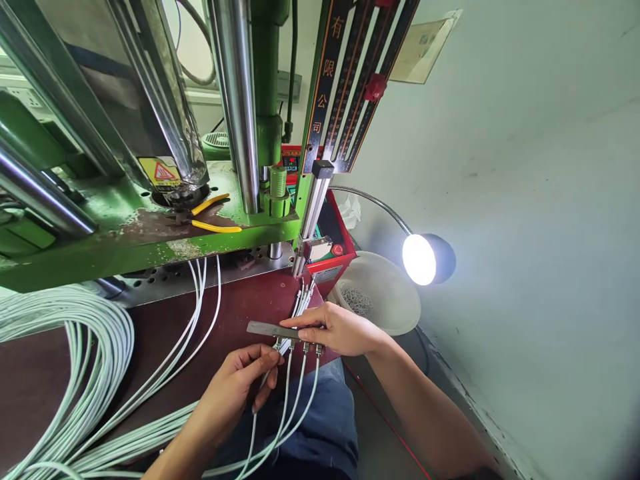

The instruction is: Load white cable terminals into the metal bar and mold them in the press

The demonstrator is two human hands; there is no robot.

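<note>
A flat metal bar (265, 329) with several small connectors along its lower edge is held above my lap, near the table's front edge. My right hand (343, 328) grips the bar's right part between thumb and fingers. White cables (301, 380) hang down from the connectors. At the leftmost connector, my left hand (250, 377) pinches the end of a white cable between thumb and index finger. Several cable ends (303, 299) lie on the table just behind the bar.
A green press machine (235, 235) stands ahead, with yellow-handled pliers (216, 227) on its ledge. Coiled white cables (107, 333) fill the left. To the right are a red control box (345, 263), a white basin (395, 300) and a lit lamp (420, 259) near the wall.
</note>
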